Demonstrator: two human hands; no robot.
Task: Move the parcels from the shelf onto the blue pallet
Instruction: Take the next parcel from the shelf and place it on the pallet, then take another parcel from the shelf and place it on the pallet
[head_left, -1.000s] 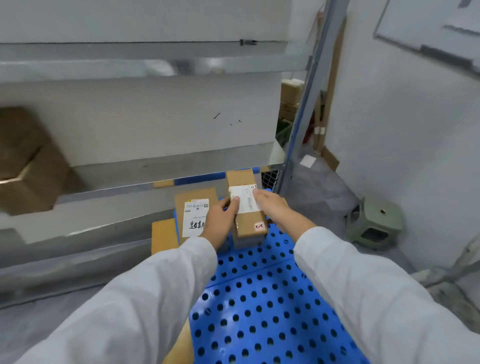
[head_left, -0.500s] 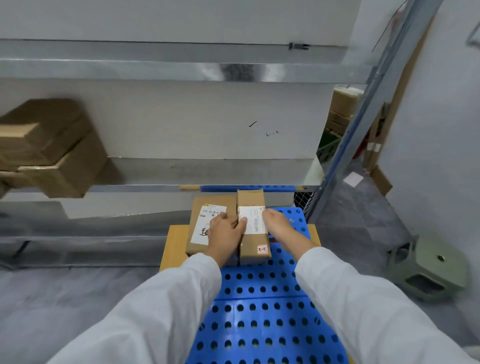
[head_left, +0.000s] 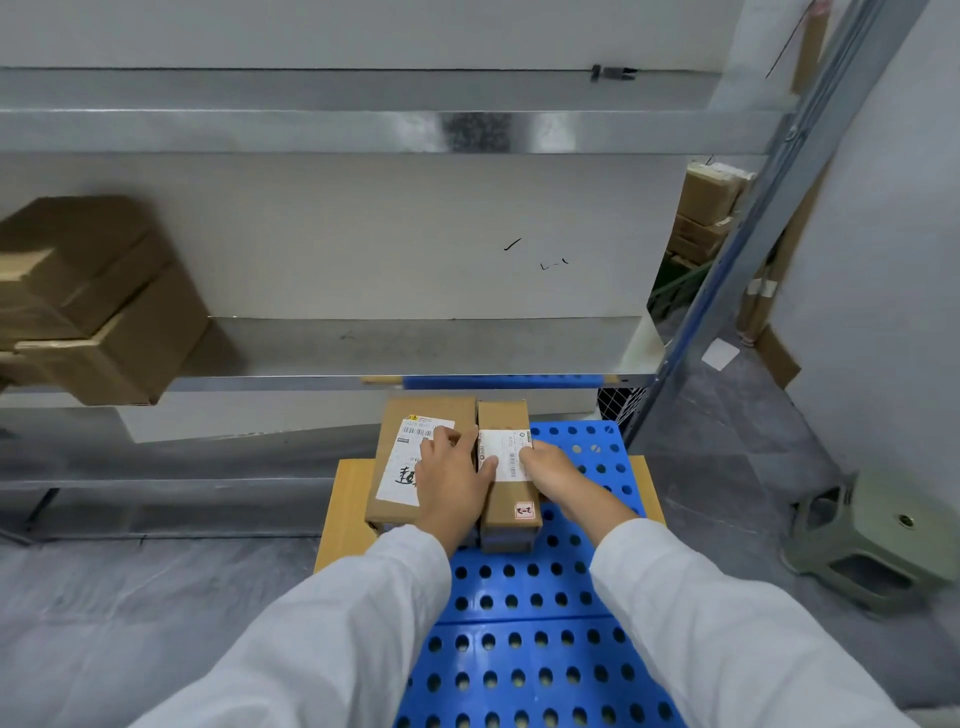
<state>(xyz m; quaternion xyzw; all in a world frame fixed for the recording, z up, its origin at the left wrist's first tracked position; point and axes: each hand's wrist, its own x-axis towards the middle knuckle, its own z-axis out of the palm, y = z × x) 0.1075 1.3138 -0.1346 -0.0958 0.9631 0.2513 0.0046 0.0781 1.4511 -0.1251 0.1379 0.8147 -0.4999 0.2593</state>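
Note:
The blue pallet (head_left: 519, 597), full of round holes, lies on the floor below me. At its far end a wide brown parcel (head_left: 395, 483) with a white label lies flat. A narrow brown parcel (head_left: 506, 499) sits flush against its right side. My left hand (head_left: 452, 478) rests across the seam, fingers on the wide parcel's label and thumb on the narrow parcel's label. My right hand (head_left: 553, 470) grips the narrow parcel's right edge. More brown parcels (head_left: 98, 301) are stacked on the metal shelf (head_left: 415, 348) at the far left.
A yellow board (head_left: 343, 509) sticks out from under the pallet. A blue-grey shelf upright (head_left: 769, 223) rises on the right, with more cartons (head_left: 711, 208) behind it. A green stool (head_left: 872, 545) stands on the grey floor at the right, near the wall.
The narrow parcel came down and now lies straight against the wide parcel. Both hands stayed on it. My view swung left, showing more of the shelf.

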